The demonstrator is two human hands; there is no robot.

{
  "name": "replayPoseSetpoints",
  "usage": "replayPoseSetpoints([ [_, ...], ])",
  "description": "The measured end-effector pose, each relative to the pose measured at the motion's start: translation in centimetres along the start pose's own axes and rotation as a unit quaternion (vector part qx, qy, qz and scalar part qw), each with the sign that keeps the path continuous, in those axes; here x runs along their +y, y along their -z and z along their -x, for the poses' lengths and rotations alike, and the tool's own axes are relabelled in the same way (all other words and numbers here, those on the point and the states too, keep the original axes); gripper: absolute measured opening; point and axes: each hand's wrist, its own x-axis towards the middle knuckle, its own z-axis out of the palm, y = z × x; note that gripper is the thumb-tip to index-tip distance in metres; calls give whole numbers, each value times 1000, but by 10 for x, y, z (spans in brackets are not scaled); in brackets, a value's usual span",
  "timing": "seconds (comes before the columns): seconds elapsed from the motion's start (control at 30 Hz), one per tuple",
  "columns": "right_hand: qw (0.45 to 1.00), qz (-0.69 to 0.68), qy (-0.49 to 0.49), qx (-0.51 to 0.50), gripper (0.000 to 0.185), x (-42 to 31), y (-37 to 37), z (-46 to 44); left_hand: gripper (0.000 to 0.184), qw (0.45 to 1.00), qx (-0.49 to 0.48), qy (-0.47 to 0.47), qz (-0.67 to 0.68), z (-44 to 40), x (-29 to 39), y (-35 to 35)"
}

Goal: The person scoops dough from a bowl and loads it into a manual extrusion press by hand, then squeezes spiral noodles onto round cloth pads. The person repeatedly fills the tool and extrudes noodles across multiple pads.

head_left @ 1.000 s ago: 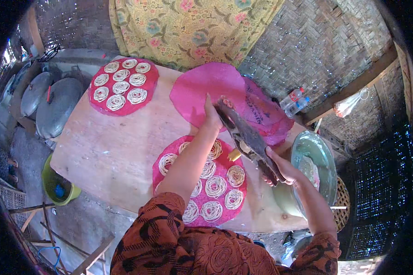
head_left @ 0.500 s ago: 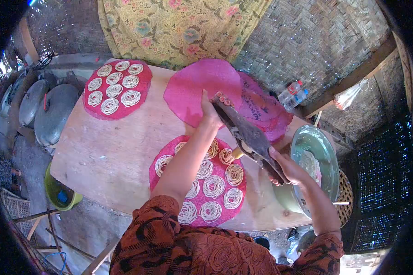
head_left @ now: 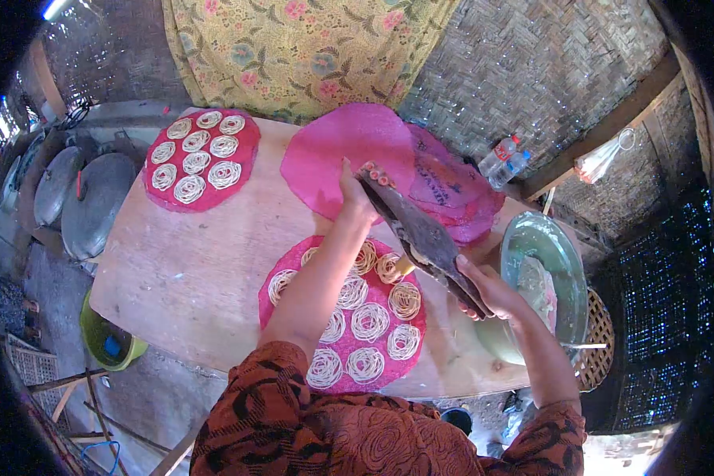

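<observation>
My left hand (head_left: 356, 196) grips the upper left end of a dark two-armed wooden press (head_left: 420, 230), its fingers partly hidden behind it. My right hand (head_left: 490, 290) is wrapped round the lower right end. From the press's underside a pale yellow cylinder (head_left: 405, 265) points down at a nest of thin dough strands (head_left: 389, 269). That nest lies on a round pink mat (head_left: 411, 361) among several others; those near the cylinder look yellower, the rest whiter. My left forearm hides part of this mat.
A second pink mat (head_left: 178, 200) with several white nests lies at the table's far left. Bare pink mats (head_left: 347, 147) are stacked at the back. A green basin (head_left: 567, 254) with pale dough (head_left: 536, 289) stands right, near two plastic bottles (head_left: 500, 159). Dark pans (head_left: 99, 202) stand left.
The press and both hands have shifted slightly left, with the cylinder still over the same nest. The whole view has also moved a little.
</observation>
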Motion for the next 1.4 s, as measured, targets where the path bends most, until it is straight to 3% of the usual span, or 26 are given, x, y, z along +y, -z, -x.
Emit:
replayPoseSetpoints([
  [0.33, 997, 59, 33, 22, 57, 22, -11, -55, 54, 1000, -26, -6, 5, -31, 20, 57],
  [0.47, 998, 45, 33, -29, 63, -2, -30, -41, 51, 998, -61, -21, -1, 4, 60, 23],
  [0.53, 979, 37, 84, -182, 62, -29, -35, -24, 51, 988, -79, -91, -93, 48, 98, -18],
  [0.57, 972, 17, 149, -181, 59, -7, -34, -56, 52, 978, -83, -136, -138, 73, 112, -45],
  [0.6, 971, 16, 153, -184, 59, -6, -29, -84, 52, 938, 87, -276, -191, 109, 114, -95],
  [0.63, 939, -174, 93, -280, 47, -12, -21, -114, 56, 985, -90, -140, -34, 137, 151, -98],
  [0.67, 861, -353, 28, -365, 36, -19, -14, -146, 61, 896, 79, -339, -274, 174, 147, -140],
  [0.7, 961, -83, 196, -178, 29, -17, -4, -185, 67, 893, -199, -257, -310, 199, 178, -138],
  [0.73, 969, 38, 243, -22, 28, -18, 0, -214, 71, 874, -223, -257, -347, 231, 182, -157],
  [0.77, 955, 73, 268, 100, 27, -21, 4, -246, 73, 829, -222, -296, -420, 254, 184, -168],
  [0.87, 892, 106, 313, 309, 26, -11, 28, -343, 80, 716, -217, -346, -566, 304, 187, -183],
  [0.9, 872, 106, 324, 352, 26, -7, 34, -371, 82, 712, -142, -397, -561, 318, 177, -184],
  [0.97, 829, 99, 362, 414, 26, 4, 41, -417, 81, 706, -85, -422, -563, 337, 179, -176],
  [1.03, 875, 76, 305, 368, 29, -7, 34, -403, 76, 693, -29, -459, -555, 355, 189, -164],
  [1.07, 854, 97, 328, 393, 31, -7, 33, -398, 76, 687, -20, -466, -557, 360, 192, -159],
  [1.13, 833, 119, 356, 407, 34, -11, 14, -372, 71, 687, 45, -580, -435, 368, 199, -151],
  [1.2, 761, 126, 460, 441, 42, -4, -4, -316, 62, 684, 68, -628, -365, 370, 218, -128],
  [1.23, 764, 127, 458, 435, 42, -1, -14, -277, 60, 704, 80, -638, -300, 363, 226, -115],
  [1.27, 868, 5, 396, 301, 50, 0, -24, -234, 57, 723, 89, -645, -233, 354, 232, -103],
  [1.3, 928, -118, 316, 157, 58, 4, -32, -197, 55, 728, 116, -646, -198, 340, 233, -92],
  [1.33, 927, -119, 318, 161, 58, 10, -38, -168, 52, 734, 140, -645, -161, 324, 230, -83],
  [1.4, 935, -242, 253, -60, 73, 26, -45, -118, 49, 805, 140, -570, -87, 291, 214, -70],
])
